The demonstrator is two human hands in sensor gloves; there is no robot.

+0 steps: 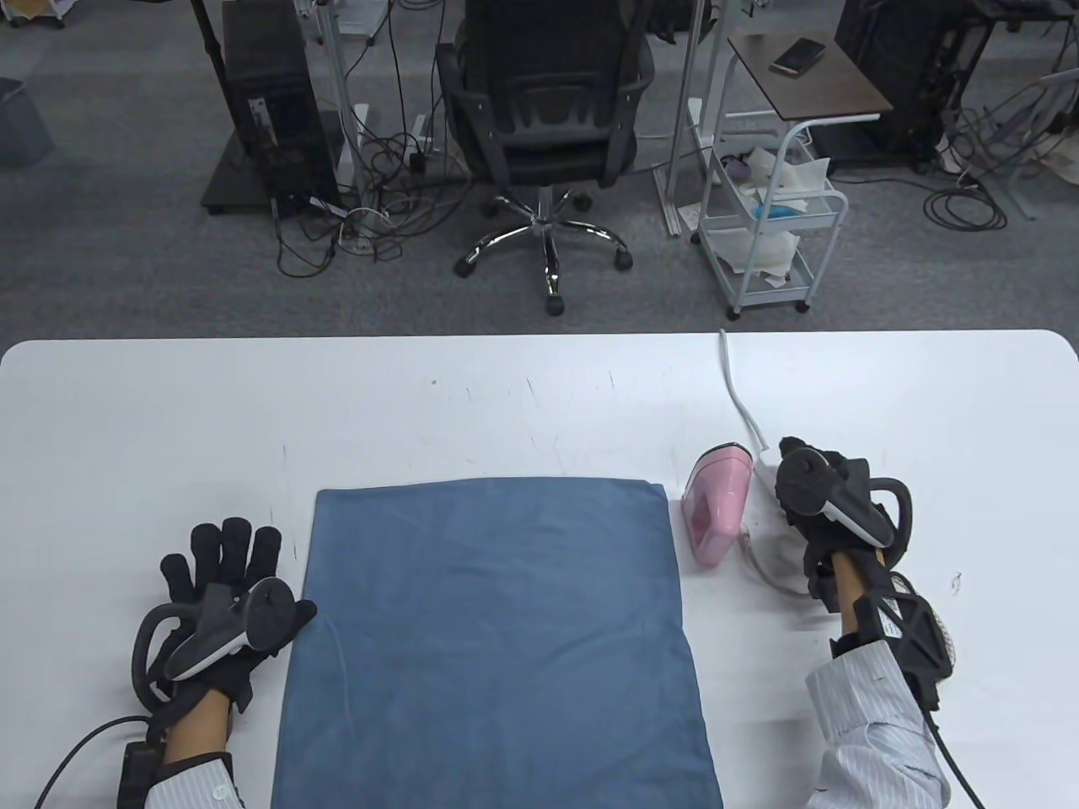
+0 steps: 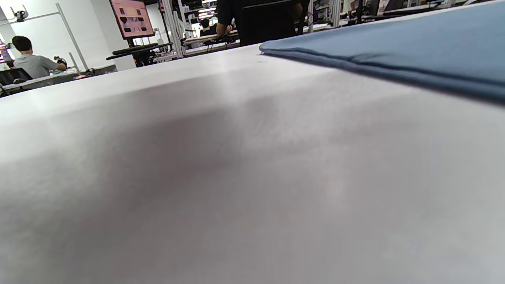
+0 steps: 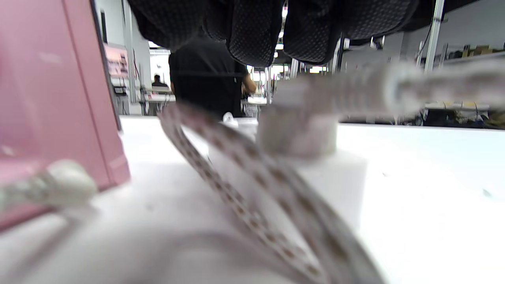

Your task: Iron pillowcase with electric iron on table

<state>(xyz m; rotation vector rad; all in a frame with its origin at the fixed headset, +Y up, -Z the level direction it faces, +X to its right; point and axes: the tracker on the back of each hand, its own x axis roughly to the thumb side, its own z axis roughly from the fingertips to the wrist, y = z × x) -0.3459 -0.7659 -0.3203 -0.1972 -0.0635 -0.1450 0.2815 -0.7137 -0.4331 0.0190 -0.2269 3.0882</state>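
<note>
Blue pillowcase [image 1: 497, 640] lies flat on the white table [image 1: 539, 396], at its near edge and roughly centred; taken as landmark. It looks laid out for ironing, broad face up, few creases visible from the table view.

Left hand [image 1: 223, 598] rests palm-down on the table just beside the pillowcase's left edge, fingers [image 1: 232, 543] spread and extended, holding nothing. Thumb side comes close to the cloth edge; contact cannot be confirmed. Likely stationed there to pin the fabric once ironing starts. Left wrist view shows only bare tabletop and the pillowcase's folded edge [image 2: 394, 51] off to the right.

Pink electric iron [image 1: 716, 514] stands just off the pillowcase's far-right corner, apart from the cloth, its white cord [image 1: 742, 396] running away across the table toward the far edge.

Right hand [image 1: 830, 506] is just right of the iron, over the cord's near loop [image 1: 771, 573]. Right wrist view shows gloved fingertips [image 3: 252, 35] hanging above the cord [image 3: 252, 197], iron body [image 3: 51, 98] at left. Whether the fingers are curled or apart cannot be told; nothing appears gripped.

Judgement: ironing not begun; the iron's handle sits to the left of the right hand, near but not yet taken.
</note>
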